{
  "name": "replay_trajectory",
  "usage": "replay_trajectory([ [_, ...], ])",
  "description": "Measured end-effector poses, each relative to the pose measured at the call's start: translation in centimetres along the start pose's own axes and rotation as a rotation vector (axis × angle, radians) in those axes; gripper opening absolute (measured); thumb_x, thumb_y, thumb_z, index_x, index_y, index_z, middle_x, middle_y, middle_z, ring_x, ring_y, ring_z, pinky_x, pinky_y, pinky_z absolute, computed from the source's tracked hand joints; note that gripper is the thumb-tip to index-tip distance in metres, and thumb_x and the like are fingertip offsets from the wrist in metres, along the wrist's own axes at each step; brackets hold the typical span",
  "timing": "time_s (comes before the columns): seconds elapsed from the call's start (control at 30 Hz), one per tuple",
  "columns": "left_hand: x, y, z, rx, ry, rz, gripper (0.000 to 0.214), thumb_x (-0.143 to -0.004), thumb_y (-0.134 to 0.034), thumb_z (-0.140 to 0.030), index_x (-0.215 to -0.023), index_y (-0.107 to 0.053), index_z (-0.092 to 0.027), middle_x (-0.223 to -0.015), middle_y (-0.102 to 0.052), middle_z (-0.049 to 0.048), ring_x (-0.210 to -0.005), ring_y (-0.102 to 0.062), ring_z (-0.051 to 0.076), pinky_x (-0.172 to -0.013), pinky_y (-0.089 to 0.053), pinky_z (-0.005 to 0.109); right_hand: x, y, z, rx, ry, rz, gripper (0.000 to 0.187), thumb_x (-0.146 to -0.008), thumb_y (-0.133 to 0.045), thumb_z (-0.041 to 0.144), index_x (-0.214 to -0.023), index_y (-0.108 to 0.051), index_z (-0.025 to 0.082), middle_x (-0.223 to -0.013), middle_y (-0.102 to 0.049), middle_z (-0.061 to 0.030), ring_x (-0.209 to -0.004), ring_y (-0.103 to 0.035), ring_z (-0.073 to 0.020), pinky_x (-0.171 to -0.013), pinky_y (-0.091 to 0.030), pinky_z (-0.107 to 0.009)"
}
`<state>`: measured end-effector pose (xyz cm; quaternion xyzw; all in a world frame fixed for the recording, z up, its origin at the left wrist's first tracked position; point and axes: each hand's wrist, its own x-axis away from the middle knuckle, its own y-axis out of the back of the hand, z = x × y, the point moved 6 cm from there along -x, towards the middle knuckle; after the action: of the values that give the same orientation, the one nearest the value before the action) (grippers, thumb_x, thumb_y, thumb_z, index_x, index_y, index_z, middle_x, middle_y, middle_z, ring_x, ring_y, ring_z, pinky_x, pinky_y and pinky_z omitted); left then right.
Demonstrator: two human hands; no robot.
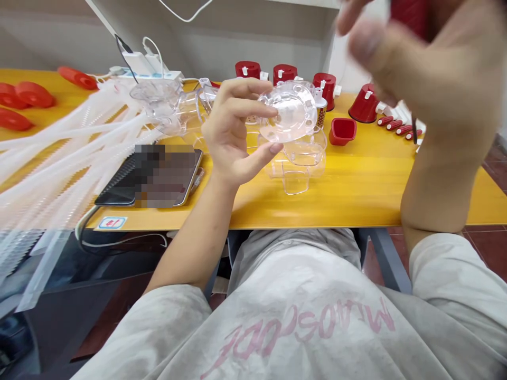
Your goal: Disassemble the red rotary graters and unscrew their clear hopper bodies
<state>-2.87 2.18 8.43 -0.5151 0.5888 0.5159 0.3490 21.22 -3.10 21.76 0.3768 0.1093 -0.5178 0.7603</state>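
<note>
My left hand (241, 126) holds up a clear plastic round part (291, 113) with small holes around its flat face, pinched between thumb and fingers. Below it on the table stands a clear plastic housing (297, 163) with a short square spout at its front. High at the upper right, my right hand (431, 68) is blurred by motion, its fingers closed around a red object (410, 18) cut off by the frame's top. A thin dark rod (414, 129) shows below that hand; whether it belongs to the red object I cannot tell.
Red cups (364, 103) line the back, with a small red square cup (343, 132) nearer. Red-tipped white pieces (394, 125) lie at right. Clear toothed strips (75, 142), clear housings (174, 108), a tablet-like device (158, 174), a power strip (152, 74) and red oval parts (34, 94) occupy the left.
</note>
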Motion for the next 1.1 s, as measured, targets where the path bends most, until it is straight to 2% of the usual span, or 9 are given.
replay_trajectory([
  [0.1,-0.1,0.0,-0.1,0.052,-0.005,-0.070,0.061,-0.103,-0.074,-0.089,-0.132,-0.073,-0.036,-0.154,-0.071,0.0065,-0.154,-0.064,0.036,-0.134,-0.055,0.074,-0.7,-2.7,0.7,0.425,0.209,0.171,0.046,-0.102,-0.091,0.055,-0.135,-0.082,0.024,-0.139,-0.082,0.0034,-0.135,-0.077,-0.0238,-0.133,-0.061,-0.044],
  [0.3,-0.3,-0.2,-0.7,0.093,-0.045,-0.060,0.039,-0.111,-0.077,-0.072,-0.135,-0.077,-0.042,-0.150,-0.076,0.0016,-0.144,-0.073,0.032,-0.129,-0.061,0.071,-0.7,-4.8,-0.4,0.469,0.234,0.354,0.055,-0.104,-0.080,0.072,-0.127,-0.080,0.022,-0.129,-0.085,-0.0044,-0.114,-0.076,-0.0233,-0.105,-0.057,-0.040],
  [0.43,0.4,-0.7,0.3,0.120,-0.016,-0.024,0.056,-0.106,-0.077,-0.083,-0.142,-0.070,-0.041,-0.161,-0.071,-0.0004,-0.151,-0.069,0.033,-0.131,-0.058,0.067,-0.6,-4.5,-0.3,0.570,0.187,0.353,0.043,-0.103,-0.079,0.066,-0.122,-0.079,0.028,-0.125,-0.082,-0.0031,-0.110,-0.072,-0.0228,-0.101,-0.053,-0.039],
  [0.53,0.7,-1.3,1.5,0.198,0.072,0.018,0.090,-0.096,-0.082,-0.093,-0.165,-0.050,-0.044,-0.169,-0.067,0.0004,-0.153,-0.067,0.035,-0.123,-0.060,0.065,-0.6,-2.7,0.5,0.626,0.180,0.337,0.043,-0.098,-0.083,0.055,-0.128,-0.080,0.024,-0.131,-0.076,-0.0068,-0.107,-0.066,-0.0221,-0.097,-0.051,-0.039],
  [0.63,1.0,-1.8,2.4,0.216,0.149,0.134,0.109,-0.085,-0.087,-0.099,-0.171,-0.045,-0.047,-0.169,-0.069,-0.0002,-0.141,-0.073,0.036,-0.114,-0.063,0.063,-0.8,2.8,-0.8,0.793,-0.078,0.166,0.051,-0.095,-0.088,0.029,-0.145,-0.080,0.023,-0.112,-0.069,-0.0016,-0.087,-0.050,-0.0120,-0.086,-0.043,-0.033],
  [0.7,1.3,-1.9,2.8,0.198,0.195,0.209,0.106,-0.085,-0.086,-0.100,-0.167,-0.052,-0.043,-0.165,-0.072,0.0031,-0.135,-0.077,0.037,-0.109,-0.066,0.060,-0.2,7.6,-3.4,0.934,-0.353,0.041,0.059,-0.096,-0.094,0.025,-0.152,-0.079,0.032,-0.099,-0.057,0.0036,-0.084,-0.047,-0.0079,-0.079,-0.038,-0.031],
  [0.83,1.5,-2.0,2.9,0.209,0.282,0.287,0.106,-0.086,-0.087,-0.097,-0.168,-0.054,-0.038,-0.158,-0.075,0.0140,-0.135,-0.080,0.040,-0.104,-0.072,0.055,1.8,13.3,-11.2,0.941,-0.763,0.088,0.058,-0.100,-0.095,0.028,-0.154,-0.077,0.017,-0.111,-0.068,-0.0021,-0.075,-0.054,-0.0032,-0.075,-0.041,-0.032],
  [0.97,1.3,-2.0,2.6,0.214,0.305,0.296,0.099,-0.089,-0.086,-0.094,-0.164,-0.060,-0.035,-0.159,-0.075,0.0166,-0.140,-0.080,0.041,-0.108,-0.073,0.055,4.3,13.4,-17.9,0.802,-1.006,0.246,0.060,-0.104,-0.092,0.038,-0.152,-0.074,0.008,-0.118,-0.081,-0.0124,-0.075,-0.055,-0.0027,-0.076,-0.043,-0.034],
  [1.1,1.4,-2.1,2.6,0.206,0.301,0.299,0.094,-0.092,-0.085,-0.092,-0.162,-0.063,-0.033,-0.159,-0.076,0.0177,-0.137,-0.082,0.040,-0.107,-0.075,0.053,5.9,12.0,-21.1,0.716,-1.107,0.355,0.065,-0.109,-0.085,0.050,-0.155,-0.070,0.007,-0.112,-0.081,-0.0085,-0.067,-0.046,-0.0008,-0.074,-0.042,-0.033],
])
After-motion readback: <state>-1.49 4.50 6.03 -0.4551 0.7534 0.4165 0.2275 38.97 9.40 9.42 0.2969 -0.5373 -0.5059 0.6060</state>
